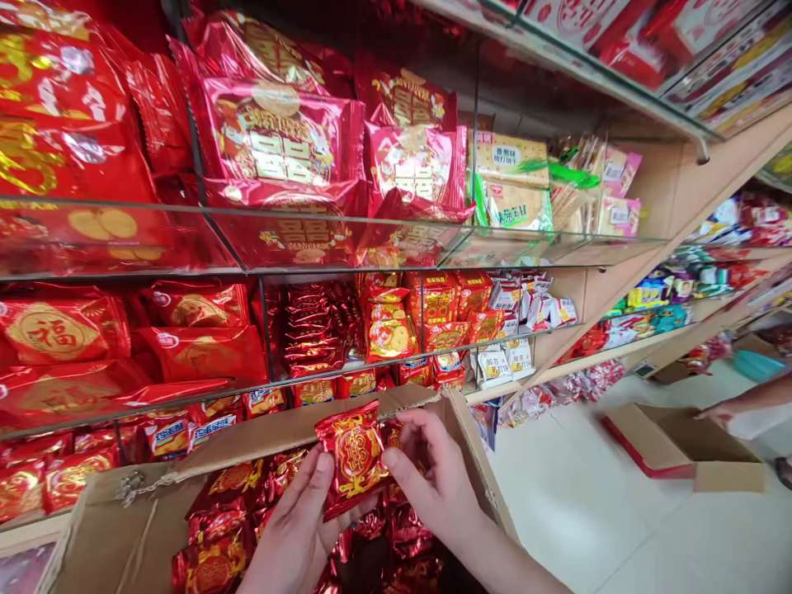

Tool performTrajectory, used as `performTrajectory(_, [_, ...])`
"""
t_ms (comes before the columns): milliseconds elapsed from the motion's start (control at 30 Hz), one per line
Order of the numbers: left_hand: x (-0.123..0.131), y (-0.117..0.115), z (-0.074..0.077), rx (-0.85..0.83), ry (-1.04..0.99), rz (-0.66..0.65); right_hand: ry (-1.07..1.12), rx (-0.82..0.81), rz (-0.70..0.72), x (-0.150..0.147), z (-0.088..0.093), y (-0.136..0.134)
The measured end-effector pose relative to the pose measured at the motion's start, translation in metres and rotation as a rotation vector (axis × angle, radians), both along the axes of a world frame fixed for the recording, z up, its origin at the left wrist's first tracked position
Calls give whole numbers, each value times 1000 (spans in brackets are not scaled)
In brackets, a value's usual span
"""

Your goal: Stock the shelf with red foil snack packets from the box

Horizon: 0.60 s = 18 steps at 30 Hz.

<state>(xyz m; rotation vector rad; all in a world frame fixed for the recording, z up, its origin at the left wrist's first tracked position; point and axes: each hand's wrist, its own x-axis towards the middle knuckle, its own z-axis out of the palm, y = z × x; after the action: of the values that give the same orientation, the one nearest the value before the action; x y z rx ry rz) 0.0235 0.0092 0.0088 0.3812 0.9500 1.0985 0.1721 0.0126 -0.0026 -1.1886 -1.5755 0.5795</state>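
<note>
A small red foil snack packet (pixel 355 459) with gold printing is held upright over an open cardboard box. My left hand (pixel 300 516) grips its left edge, thumb in front and fingers behind. My right hand (pixel 436 478) is closed at the packet's right edge, its thumb touching the front and its fingers curled. Part of another red packet shows behind, near my right fingers; whether it is held I cannot tell. Below my hands, similar red packets (pixel 218 563) fill the cardboard box (pixel 127 528). My wrists hide some of them.
Glass-fronted shelves (pixel 346 272) rise behind the box, stacked with large red bags (pixel 281 136), small red packets (pixel 389 330) and white packets (pixel 495 363). On the pale floor (pixel 557 487) at right stands an open carton (pixel 686 445), with another person's arm (pixel 751 403) reaching to it.
</note>
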Motion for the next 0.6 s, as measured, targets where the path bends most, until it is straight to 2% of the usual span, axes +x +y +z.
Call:
performTrajectory(67, [-1,1,-6,8,30,28,147,-138,91,-4,-2,1])
performTrajectory(133, [-4,4,-16,56,121,34,198,-160,142,-7,-3,1])
performTrajectory(200, [-10,7,-27,189,325,-22,202,-153,151,-6,-1,3])
performTrajectory(300, [-19,12,-34,423,568,-156,124,-231,260,2,10,6])
performTrajectory(433, [-22,11,-30,506,582,-307,-48,-434,456,12,29,3])
performTrajectory(500, [-21,8,-27,494,625,-264,-107,-474,526,15,37,-1])
performTrajectory(600, [-15,3,-23,373,745,-53,-171,-434,530,18,46,-3])
